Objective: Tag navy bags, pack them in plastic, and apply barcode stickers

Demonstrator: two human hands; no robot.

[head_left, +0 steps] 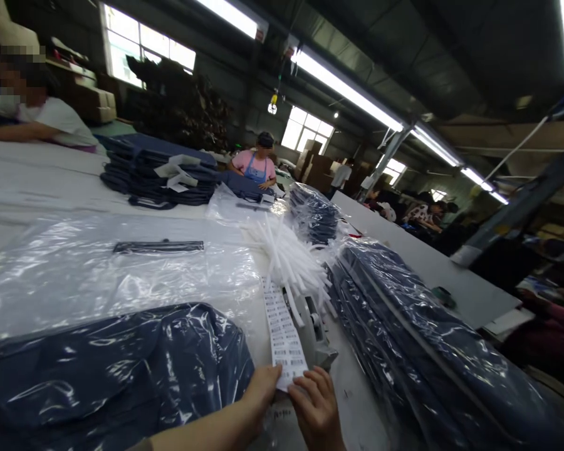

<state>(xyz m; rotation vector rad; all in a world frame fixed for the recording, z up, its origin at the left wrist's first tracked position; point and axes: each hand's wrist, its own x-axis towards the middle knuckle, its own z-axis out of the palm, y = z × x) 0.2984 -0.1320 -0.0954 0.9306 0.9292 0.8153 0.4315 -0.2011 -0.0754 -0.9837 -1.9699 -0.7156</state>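
Note:
A long white strip of barcode labels (282, 332) runs toward me across the table. My left hand (261, 388) pinches its near end from the left. My right hand (317, 407) pinches the same end from the right, fingers curled on the strip's edge. Just left of my hands lies a dark blue folded garment in a clear plastic bag (108, 369). Behind the strip sits a bundle of white plastic sticks (291, 260) and a grey label dispenser (317, 338).
A stack of bagged dark garments (418, 338) lies to the right, another (313, 213) farther back. Empty clear bags (122, 269) cover the white table (427, 263). Unbagged dark garments (164, 178) are piled at the back. Other people work at the far left and far end.

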